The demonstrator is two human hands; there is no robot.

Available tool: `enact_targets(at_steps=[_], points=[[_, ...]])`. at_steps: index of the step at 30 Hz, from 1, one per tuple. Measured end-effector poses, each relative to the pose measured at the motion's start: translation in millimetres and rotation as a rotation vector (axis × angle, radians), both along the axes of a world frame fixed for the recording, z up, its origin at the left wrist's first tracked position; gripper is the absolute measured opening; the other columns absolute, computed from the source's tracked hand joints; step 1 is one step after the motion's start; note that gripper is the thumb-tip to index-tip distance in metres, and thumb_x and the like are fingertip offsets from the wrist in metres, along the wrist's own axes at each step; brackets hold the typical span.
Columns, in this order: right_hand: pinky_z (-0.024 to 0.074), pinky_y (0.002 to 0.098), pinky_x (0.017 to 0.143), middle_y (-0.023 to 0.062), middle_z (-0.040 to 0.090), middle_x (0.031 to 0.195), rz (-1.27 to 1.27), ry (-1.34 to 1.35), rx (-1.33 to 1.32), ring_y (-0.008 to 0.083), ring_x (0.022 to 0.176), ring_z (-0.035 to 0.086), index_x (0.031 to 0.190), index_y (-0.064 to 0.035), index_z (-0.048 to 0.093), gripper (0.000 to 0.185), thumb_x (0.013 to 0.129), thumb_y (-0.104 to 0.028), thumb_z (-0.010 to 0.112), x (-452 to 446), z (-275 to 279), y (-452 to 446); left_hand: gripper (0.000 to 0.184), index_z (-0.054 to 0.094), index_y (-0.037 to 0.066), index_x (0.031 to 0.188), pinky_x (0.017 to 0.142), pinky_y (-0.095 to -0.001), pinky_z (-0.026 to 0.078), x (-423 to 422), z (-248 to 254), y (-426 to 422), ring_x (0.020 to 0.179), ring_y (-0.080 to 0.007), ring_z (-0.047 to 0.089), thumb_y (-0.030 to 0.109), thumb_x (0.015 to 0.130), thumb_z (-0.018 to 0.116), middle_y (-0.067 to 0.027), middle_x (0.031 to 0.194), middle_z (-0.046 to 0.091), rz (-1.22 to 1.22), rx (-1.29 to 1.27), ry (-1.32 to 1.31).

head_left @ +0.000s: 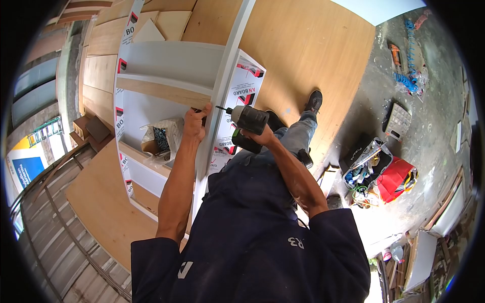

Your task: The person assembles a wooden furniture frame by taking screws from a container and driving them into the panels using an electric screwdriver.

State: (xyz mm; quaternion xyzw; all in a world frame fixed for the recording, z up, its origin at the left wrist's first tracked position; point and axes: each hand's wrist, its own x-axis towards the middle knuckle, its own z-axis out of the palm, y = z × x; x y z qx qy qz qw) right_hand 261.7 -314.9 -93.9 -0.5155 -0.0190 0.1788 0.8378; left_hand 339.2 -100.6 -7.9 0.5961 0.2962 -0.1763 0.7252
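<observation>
While my right hand [260,136] is gripping the drill [248,120], my left hand [196,124] is sitting beside the white upright [220,88]; its exact grip I cannot tell.

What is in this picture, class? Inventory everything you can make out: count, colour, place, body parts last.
drill: one, dark, right hand
cabinet frame: one, white, centre-left
plastic bag: one, whitish, inside frame
large panel: one, tan, underfoot
coiled hose: one, blue, floor
tool: one, orange, beside hose
flat case: one, pale, floor
sack: one, red, floor
shoe: one clear, black, panel
hands: two, bare; left hand at frame, right hand gripping drill
</observation>
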Motion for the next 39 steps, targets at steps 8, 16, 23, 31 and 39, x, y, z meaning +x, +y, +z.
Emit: enact_targets(at_steps=[8,16,23,31,39], points=[[0.0441,0.0268,0.054,0.0009,0.058,0.071,-0.023,-0.131,-0.064,0.009,0.06,0.054,0.097,-0.0032,0.06,0.022,0.076,-0.002,0.067,3,-4,-1,0.04,0.059,0.0,0.109,0.088,-0.0289,0.042,-1,-1,0,0.097,-0.0159,0.055,0.015,0.076,0.078,-0.0044,0.106,0.063,-0.018,-0.001,-0.008],[0.05,0.0353,0.077,0.008,0.064,0.093,0.109,-0.11,-0.133,0.0201,0.086,0.061,0.109,-0.005,0.06,0.043,0.068,-0.006,0.07,18,-6,-14,0.035,0.061,-0.001,0.107,0.086,-0.0283,0.042,-1,-3,-4,0.094,-0.0142,0.056,0.015,0.079,0.076,-0.0042,0.103,0.063,-0.018,0.024,-0.075],[0.0502,0.0348,0.079,0.0073,0.064,0.097,0.103,0.018,-0.135,0.019,0.088,0.061,0.115,-0.0054,0.057,0.049,0.068,-0.005,0.071,11,-21,-4,0.034,0.061,-0.002,0.106,0.086,-0.0279,0.042,-3,-6,-3,0.094,-0.0141,0.056,0.016,0.08,0.075,-0.004,0.104,0.064,-0.025,0.079,-0.099],[0.0505,0.033,0.073,0.0051,0.063,0.091,0.068,-0.067,-0.152,0.0163,0.08,0.06,0.111,-0.0038,0.056,0.046,0.067,-0.002,0.07,15,12,-24,0.037,0.058,-0.004,0.11,0.084,-0.0264,0.044,-3,11,-20,0.093,-0.0139,0.057,0.013,0.081,0.074,-0.0074,0.105,0.063,0.01,0.151,-0.099],[0.0499,0.0323,0.074,0.0081,0.066,0.089,-0.037,-0.219,-0.416,0.0177,0.078,0.061,0.101,-0.0028,0.063,0.034,0.069,-0.004,0.072,1,41,-81,0.067,0.035,-0.016,0.129,0.081,-0.0394,0.046,-27,14,-68,0.088,-0.0342,0.058,0.026,0.086,0.066,-0.0235,0.095,0.061,-0.08,1.223,-0.347]])
